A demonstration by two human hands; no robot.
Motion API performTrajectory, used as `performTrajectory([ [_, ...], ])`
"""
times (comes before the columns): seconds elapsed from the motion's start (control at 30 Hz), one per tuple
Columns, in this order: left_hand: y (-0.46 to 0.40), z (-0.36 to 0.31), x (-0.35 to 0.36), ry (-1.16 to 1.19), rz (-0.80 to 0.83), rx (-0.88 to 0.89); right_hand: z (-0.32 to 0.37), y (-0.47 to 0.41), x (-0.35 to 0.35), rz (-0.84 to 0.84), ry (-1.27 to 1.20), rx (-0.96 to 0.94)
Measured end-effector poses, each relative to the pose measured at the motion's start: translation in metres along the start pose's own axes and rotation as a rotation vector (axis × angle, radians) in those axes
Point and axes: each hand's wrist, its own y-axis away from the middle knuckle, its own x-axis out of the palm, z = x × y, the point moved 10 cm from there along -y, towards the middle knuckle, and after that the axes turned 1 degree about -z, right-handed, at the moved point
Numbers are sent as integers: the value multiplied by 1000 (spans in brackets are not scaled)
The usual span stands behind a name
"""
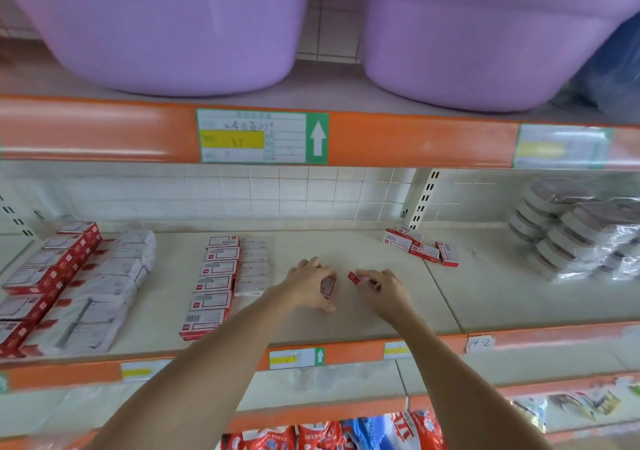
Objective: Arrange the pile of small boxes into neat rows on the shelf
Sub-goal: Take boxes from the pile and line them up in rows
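Observation:
On the pale shelf (346,321), my left hand (308,285) grips a small red-and-white box (328,287) near the middle. Just to its right, my right hand (381,288) pinches another small red box (355,278) by its end. Left of my hands, two neat rows of the same boxes (221,276) run front to back, one showing red-edged faces, the other white faces. A loose pile of a few boxes (420,245) lies at the back right, near the upright.
Larger stacks of red-and-white packs (69,283) fill the shelf's left end. Wrapped round containers (575,228) stand at the right. Two purple basins (173,24) sit on the shelf above, behind an orange rail (415,138). Bagged goods hang below.

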Motion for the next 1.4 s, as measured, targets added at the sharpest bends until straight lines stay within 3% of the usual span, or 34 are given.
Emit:
performTrajectory([
  [0.17, 22, 14, -2, 8, 80, 25, 11, 23, 11, -18, -184, 81],
  [0.33, 46, 28, -5, -75, 125, 87, 23, 48, 30, 5, -74, 104],
  [0.53, 78, 26, -13, -337, 116, 191, 44, 67, 45, -21, 20, 135],
  [0.67, 96, 44, -11, -272, 169, 142, 56, 68, 58, 57, 62, 151],
  [1.03, 111, 63, -29, -113, -67, 116, 87, 66, 72, 140, 133, 45],
  [1.2, 114, 69, -40, 4, -122, 126, 117, 67, 69, 133, 495, -245],
  [1.27, 115, 77, -46, 68, -161, 114, 126, 70, 77, 206, 647, -353],
  [1.4, 121, 88, -61, 130, -230, 110, 123, 64, 92, 316, 655, -321],
])
